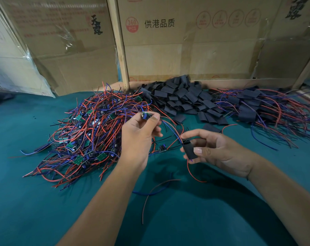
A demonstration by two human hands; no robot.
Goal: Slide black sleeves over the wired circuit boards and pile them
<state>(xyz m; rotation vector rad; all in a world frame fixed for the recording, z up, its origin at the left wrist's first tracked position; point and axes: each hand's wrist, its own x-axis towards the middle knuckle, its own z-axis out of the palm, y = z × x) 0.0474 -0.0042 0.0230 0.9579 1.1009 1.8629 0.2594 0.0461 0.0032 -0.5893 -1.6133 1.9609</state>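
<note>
in the head view the left hand (141, 132) pinches one board (145, 115) at centre, and the right hand (216, 150) grips one sleeve (190, 149) with the wires already inside. bare boards (83, 128) at left are too many to count; empty sleeves (182, 98) lie at upper centre and the finished pile (261, 107) at upper right, so i judge much work remains.
</note>
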